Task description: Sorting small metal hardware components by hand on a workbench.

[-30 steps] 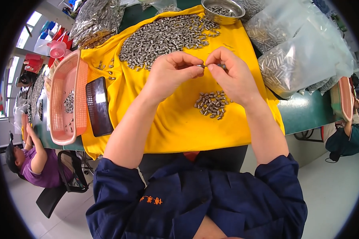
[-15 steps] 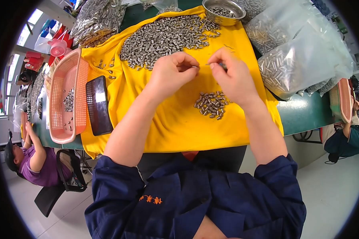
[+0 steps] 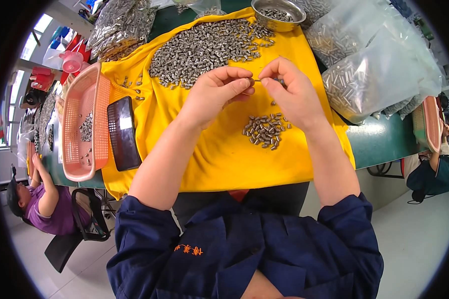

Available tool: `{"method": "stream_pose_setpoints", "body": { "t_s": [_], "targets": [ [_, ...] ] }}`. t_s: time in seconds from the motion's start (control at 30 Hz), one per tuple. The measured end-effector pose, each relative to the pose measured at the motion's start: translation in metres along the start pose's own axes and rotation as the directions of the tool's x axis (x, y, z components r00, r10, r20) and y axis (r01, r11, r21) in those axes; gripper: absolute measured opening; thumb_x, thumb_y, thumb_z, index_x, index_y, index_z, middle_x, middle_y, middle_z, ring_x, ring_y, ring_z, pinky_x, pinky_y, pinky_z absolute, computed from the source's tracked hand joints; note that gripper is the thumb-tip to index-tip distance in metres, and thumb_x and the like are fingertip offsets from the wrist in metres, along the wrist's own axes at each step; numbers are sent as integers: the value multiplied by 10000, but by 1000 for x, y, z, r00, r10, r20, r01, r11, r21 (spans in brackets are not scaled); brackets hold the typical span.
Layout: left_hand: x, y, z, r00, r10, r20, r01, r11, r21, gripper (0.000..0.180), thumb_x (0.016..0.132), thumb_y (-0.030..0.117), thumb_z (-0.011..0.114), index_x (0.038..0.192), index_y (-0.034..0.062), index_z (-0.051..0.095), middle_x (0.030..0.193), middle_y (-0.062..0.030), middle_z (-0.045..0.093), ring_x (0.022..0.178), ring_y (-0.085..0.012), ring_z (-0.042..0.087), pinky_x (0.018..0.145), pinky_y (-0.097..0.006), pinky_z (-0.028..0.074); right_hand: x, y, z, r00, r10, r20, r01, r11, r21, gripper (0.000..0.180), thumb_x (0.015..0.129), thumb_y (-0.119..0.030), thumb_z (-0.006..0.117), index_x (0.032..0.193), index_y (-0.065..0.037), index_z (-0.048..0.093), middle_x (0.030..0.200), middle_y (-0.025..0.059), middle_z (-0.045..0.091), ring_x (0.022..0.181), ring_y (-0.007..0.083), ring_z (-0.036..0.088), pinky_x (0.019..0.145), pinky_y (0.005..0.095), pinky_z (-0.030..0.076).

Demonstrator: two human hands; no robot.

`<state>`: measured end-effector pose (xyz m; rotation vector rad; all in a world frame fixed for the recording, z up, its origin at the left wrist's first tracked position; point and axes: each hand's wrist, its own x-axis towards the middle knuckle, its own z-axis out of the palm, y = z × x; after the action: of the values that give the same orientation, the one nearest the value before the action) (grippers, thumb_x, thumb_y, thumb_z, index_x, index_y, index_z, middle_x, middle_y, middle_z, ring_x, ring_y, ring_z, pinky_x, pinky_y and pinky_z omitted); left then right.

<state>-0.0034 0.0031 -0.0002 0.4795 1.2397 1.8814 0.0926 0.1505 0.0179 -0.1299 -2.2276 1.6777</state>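
My left hand (image 3: pixel 218 94) is closed in a pinch on a small metal cylinder, mostly hidden by the fingertips. Facing it, my right hand (image 3: pixel 293 97) pinches a thin, dark pin-like piece (image 3: pixel 257 80), whose end meets the cylinder. More small metal pieces (image 3: pixel 280 81) show under the curled fingers of my right hand. Both hands are over a yellow cloth (image 3: pixel 209 159). Beyond them spreads a large heap of short metal cylinders (image 3: pixel 204 50). A smaller pile of cylinders (image 3: pixel 266 131) lies nearer, below my right hand.
At left stand a pink plastic basket (image 3: pixel 80 149) with some metal parts and a black phone (image 3: pixel 123 132). A steel bowl (image 3: pixel 279 20) of parts is at the back. Clear bags of metal parts (image 3: pixel 354 84) crowd the right. Co-workers sit at far left (image 3: pixel 55 207) and far right (image 3: pixel 434 172).
My hands have come together, so the pin-like piece now reaches the left fingertips. My left fingers have turned slightly. A single cylinder now shows just below my right hand.
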Motion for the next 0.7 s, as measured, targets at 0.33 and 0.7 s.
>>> {"method": "stream_pose_setpoints", "body": {
  "t_s": [0.33,0.7],
  "targets": [
    [-3,-1,2,998,39,39,-37,997,-67,136,818,25,560,951,-6,557,900,-84,595,804,-160,605,729,-269,515,-2,-6,2,999,42,33,-43,998,45,68,785,-67,523,838,-24,514,699,26,548,616,73,473,554,223,400],
    [1,-5,5,992,127,-13,-124,981,146,99,788,27,598,874,-20,585,830,-83,620,738,-147,611,699,-244,502,-4,-7,4,986,-165,13,165,967,-195,58,771,-59,491,819,-28,482,680,114,557,609,260,548,554,321,425]
  ]
}}
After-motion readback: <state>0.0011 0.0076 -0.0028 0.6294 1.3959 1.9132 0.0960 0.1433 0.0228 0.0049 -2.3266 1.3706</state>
